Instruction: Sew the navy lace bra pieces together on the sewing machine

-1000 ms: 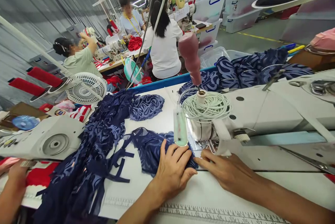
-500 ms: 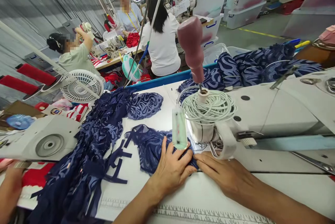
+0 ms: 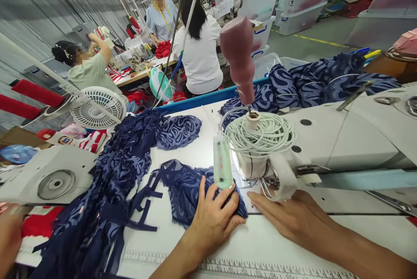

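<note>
Navy lace piece (image 3: 185,187) lies on the white table (image 3: 195,151), near the sewing machine (image 3: 325,144). Left hand (image 3: 213,218) presses flat on it, fingers spread; right hand (image 3: 286,214) rests open, just right.

A navy lace garment piece (image 3: 190,194), crumpled with loose straps trailing left, is spread flat on the white bench (image 3: 260,244).

Sheer navy lace cloth (image 3: 192,190) on smooth matt white table (image 3: 260,244)

txt: none legible | ruler (image 3: 260,268) on table edge: marks only, nos. unreadable
</note>
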A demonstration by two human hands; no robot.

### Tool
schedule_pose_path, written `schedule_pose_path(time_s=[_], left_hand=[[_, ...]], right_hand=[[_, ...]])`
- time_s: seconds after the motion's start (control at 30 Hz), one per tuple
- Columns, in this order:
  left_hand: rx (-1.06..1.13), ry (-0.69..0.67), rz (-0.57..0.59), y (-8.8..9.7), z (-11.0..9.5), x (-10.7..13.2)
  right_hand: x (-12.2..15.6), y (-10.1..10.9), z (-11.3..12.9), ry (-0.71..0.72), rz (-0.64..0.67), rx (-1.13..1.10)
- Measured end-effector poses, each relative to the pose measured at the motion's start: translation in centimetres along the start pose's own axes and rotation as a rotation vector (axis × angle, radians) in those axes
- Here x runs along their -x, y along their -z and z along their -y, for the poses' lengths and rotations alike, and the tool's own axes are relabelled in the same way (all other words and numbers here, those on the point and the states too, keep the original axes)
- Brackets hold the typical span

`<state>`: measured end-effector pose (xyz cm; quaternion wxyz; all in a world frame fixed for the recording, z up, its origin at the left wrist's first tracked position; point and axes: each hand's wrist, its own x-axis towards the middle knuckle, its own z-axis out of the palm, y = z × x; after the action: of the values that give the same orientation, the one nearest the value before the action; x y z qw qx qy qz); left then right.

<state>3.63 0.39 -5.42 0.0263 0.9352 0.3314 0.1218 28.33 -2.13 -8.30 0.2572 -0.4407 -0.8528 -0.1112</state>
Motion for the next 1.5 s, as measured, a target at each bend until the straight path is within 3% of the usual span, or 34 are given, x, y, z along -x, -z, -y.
schedule_pose_path(time_s=[0.13,0.3,0.4,0.53,0.7,0.9,1.23,1.5], left_hand=[[-0.008,0.008,-0.008,-0.2,0.1,0.0],[-0.025,0.013,0.020,-0.3,0.1,0.2],[-0.046,0.027,0.029,-0.4,0.1,0.4],[-0.083,0.038,0.034,-0.7,0.1,0.6],[-0.020,0.043,0.072,-0.7,-0.2,-0.3],[0.118,0.040,0.128,0.5,-0.9,-2.1],[0.100,0.020,0.061,-0.8,0.4,-2.9],[0.130,0.041,0.056,-0.5,0.3,-3.2]], right_hand=[[-1.2,0.4,-0.6,0.037,-0.013,0.230],[-2.6,0.7,1.5,-0.106,0.128,0.355],[-2.6,0.2,2.2,-0.122,0.105,0.369],[-2.3,0.0,1.3,-0.053,0.040,0.343],[-1.7,1.8,0.3,-0.005,-0.095,0.253],[-1.9,2.9,1.1,0.082,-0.029,-0.113],[-0.8,0.8,-0.1,0.053,-0.019,-0.038],[-0.5,0.4,-0.3,0.030,0.022,-0.092]])
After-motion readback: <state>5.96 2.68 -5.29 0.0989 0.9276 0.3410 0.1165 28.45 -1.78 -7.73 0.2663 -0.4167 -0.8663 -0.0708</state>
